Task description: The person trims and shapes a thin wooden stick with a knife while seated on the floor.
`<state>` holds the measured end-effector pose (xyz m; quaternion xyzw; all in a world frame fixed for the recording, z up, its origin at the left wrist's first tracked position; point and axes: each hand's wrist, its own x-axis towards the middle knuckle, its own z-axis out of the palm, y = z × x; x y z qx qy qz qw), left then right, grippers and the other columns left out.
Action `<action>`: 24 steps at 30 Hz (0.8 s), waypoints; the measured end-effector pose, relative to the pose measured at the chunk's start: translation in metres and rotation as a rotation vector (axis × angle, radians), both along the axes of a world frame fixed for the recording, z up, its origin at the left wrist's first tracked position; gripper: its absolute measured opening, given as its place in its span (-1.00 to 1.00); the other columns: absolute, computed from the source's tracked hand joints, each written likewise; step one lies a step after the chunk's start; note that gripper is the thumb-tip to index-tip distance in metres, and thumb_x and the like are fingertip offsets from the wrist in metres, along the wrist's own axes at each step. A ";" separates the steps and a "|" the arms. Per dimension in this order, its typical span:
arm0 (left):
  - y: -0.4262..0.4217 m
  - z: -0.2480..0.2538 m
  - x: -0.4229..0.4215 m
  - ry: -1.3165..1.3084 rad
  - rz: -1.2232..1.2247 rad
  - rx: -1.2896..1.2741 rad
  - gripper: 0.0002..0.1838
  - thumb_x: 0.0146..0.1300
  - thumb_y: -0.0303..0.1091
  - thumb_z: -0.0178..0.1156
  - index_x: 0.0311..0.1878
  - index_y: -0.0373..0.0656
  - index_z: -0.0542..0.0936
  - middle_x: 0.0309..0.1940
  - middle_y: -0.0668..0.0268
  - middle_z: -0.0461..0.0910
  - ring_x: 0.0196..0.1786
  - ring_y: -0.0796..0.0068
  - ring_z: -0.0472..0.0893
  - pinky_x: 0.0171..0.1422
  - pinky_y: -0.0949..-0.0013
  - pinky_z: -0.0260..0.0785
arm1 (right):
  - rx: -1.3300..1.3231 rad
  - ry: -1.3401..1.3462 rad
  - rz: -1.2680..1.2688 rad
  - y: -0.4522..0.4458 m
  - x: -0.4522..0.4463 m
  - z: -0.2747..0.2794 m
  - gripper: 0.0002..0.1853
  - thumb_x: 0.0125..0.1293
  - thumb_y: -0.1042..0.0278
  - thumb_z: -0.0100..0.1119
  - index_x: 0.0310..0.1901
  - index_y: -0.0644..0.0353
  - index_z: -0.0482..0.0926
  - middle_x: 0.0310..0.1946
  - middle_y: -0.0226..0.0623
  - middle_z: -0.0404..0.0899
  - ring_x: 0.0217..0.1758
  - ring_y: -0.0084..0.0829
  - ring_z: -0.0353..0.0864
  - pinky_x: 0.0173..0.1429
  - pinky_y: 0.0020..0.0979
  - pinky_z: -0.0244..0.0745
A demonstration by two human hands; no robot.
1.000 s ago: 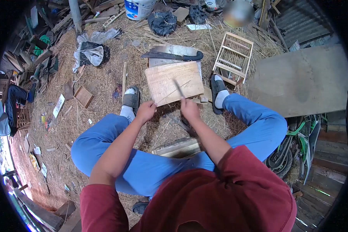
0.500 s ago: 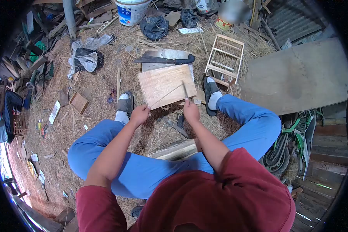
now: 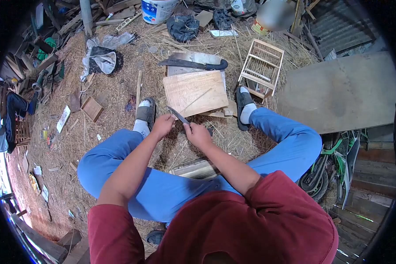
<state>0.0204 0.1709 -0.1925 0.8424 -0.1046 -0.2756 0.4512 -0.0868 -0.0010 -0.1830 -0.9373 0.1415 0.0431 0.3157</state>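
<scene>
My right hand [image 3: 199, 134] is closed round the handle of a knife [image 3: 178, 115], its dark blade pointing up and left. The blade crosses close to the fingers of my left hand [image 3: 163, 125], which pinch one end of a thin wooden stick [image 3: 199, 99]. The stick slants up and right over a pale wooden board [image 3: 193, 88]; I cannot tell whether the blade touches it. Beyond the board lies a machete [image 3: 193, 65] with a dark curved handle, on a grey sheet. A small slatted wooden frame [image 3: 262, 70] with thin bars stands by my right foot.
A short wooden block [image 3: 196, 169] lies between my legs. A small wooden tray [image 3: 91, 109] and a black-and-white bag [image 3: 102, 61] lie to the left. A large flat panel [image 3: 339, 94] and a green motorbike [image 3: 339, 152] are on the right. A white bucket [image 3: 157, 11] stands ahead.
My right hand has moved left and down with the knife, from along the stick to beside my left hand. The stick stays in my left hand. The view has shifted slightly.
</scene>
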 end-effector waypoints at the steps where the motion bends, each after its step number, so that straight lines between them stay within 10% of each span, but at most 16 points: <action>1: 0.000 0.000 0.000 0.001 0.002 0.001 -0.60 0.47 -0.08 0.10 -0.24 -0.29 0.63 -0.40 0.08 0.66 -0.32 0.25 0.63 -0.13 0.15 0.44 | 0.001 0.001 0.002 -0.001 0.000 -0.001 -0.43 0.51 -0.17 -0.03 -0.37 0.23 0.63 -0.48 0.12 0.66 -0.35 0.19 0.69 -0.19 0.12 0.58; 16: -0.004 -0.005 -0.001 -0.022 0.041 0.026 -0.61 0.45 -0.09 0.11 -0.25 -0.27 0.65 -0.38 0.01 0.68 -0.29 0.03 0.68 -0.10 0.08 0.47 | -0.073 0.064 0.118 -0.018 0.005 0.000 -0.43 0.49 -0.23 -0.05 -0.34 0.15 0.67 -0.43 0.08 0.68 -0.31 0.15 0.71 -0.15 0.11 0.60; 18: -0.004 -0.004 -0.001 0.010 0.017 0.054 -0.62 0.48 -0.12 0.12 -0.29 -0.30 0.59 -0.49 0.20 0.56 -0.37 0.37 0.52 -0.18 0.17 0.39 | -0.036 0.060 0.027 -0.027 0.007 -0.003 -0.43 0.50 -0.21 -0.06 -0.33 0.15 0.68 -0.43 0.10 0.68 -0.30 0.15 0.71 -0.14 0.12 0.59; 24: -0.003 -0.005 0.000 0.006 0.022 0.058 -0.60 0.49 -0.12 0.11 -0.34 -0.30 0.58 -0.52 0.22 0.54 -0.41 0.39 0.51 -0.24 0.19 0.37 | -0.028 0.086 -0.036 -0.029 0.006 -0.010 -0.38 0.55 -0.17 -0.14 -0.35 0.24 0.67 -0.39 0.13 0.69 -0.26 0.21 0.70 -0.11 0.16 0.55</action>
